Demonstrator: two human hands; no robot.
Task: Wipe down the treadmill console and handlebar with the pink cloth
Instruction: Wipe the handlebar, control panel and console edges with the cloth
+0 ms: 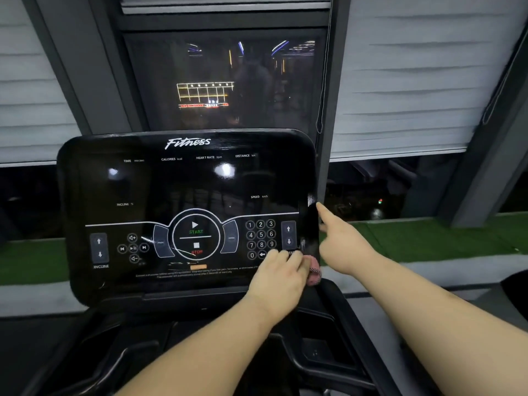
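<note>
The black treadmill console (183,184) fills the middle of the view, its display dark and its buttons printed in white. My left hand (281,274) lies on the console's lower right corner, below the number pad, with its fingers curled over the pink cloth (314,272). Only a small bunch of cloth shows past the fingers. My right hand (344,242) holds the console's right edge, one digit pointing up along it and the other fingers hidden behind the edge. I cannot pick out the handlebar.
Dark moulded trays and arms of the treadmill (320,338) lie below the console. Behind it are a dark window (223,81) with reflected lights, grey blinds (414,81) on both sides, and a green sill strip (428,238).
</note>
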